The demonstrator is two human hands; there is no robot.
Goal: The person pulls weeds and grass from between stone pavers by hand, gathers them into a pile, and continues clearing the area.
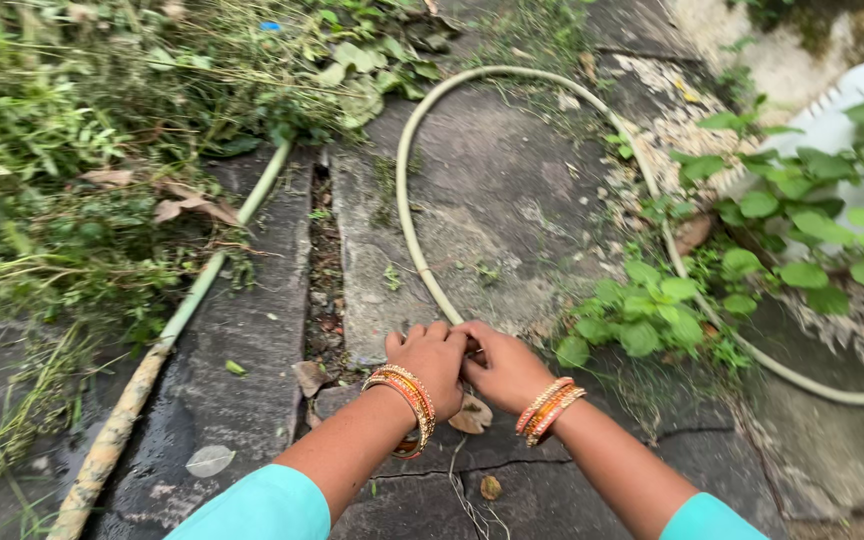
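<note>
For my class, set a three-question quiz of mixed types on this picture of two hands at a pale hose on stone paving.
1. True or false: both hands meet at the pale rubber hose on the grey stone paving.
2. What circles each wrist? A) orange and gold bangles B) a watch C) gloves
3. Fill in: the hose curves round to the ____ side of the picture.

Key
1. True: left hand and right hand touch, low over the hose end.
2. A: bangles.
3. right, past the green leafy plant.
</note>
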